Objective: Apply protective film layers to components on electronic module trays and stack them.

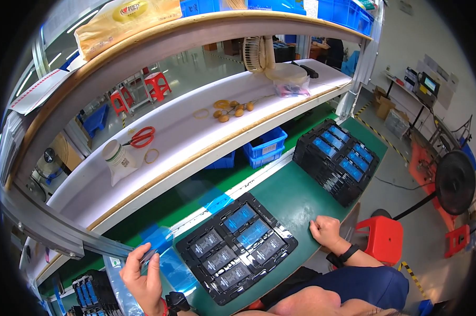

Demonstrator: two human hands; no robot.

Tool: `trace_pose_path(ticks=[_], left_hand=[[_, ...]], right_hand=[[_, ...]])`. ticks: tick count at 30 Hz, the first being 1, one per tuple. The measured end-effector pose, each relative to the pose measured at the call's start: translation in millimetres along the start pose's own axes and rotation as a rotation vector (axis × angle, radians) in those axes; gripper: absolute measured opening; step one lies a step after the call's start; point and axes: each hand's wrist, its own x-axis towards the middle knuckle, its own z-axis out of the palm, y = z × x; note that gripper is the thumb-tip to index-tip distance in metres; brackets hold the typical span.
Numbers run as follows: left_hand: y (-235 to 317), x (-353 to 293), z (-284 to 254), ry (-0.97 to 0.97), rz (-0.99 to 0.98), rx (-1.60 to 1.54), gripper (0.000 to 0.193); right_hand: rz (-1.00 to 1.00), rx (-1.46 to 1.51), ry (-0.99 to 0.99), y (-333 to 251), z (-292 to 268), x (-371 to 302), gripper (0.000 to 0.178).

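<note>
My left hand (143,276) is raised left of the black tray, thumb and fingers pinched on a small thin dark piece (148,257) that I cannot make out further. Blue film (167,268) lies on the bench beside that hand. The tray (272,220) holds several flat rectangular cells; two at the far side, such as this blue-covered cell (253,233), are blue, and the others, like this dark cell (219,259), are black with pale print. To the tray's right, my right hand (327,230) is closed in a fist over the green bench mat, apart from the tray.
A stack of black trays (335,158) with blue cells stands at the bench's right end. Another stack (93,295) is at lower left. Above the bench runs a shelf with scissors (141,137), a white bottle (119,160) and a fan (256,55). A red stool (382,237) stands at right.
</note>
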Motion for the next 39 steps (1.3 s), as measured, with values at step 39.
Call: trace_pose_path(ticks=[39], left_hand=[[10,-8,-10,-0.013,0.251,-0.008,0.019]], right_hand=[[-0.113,-0.401,-0.211,27,6,-16,0.028]])
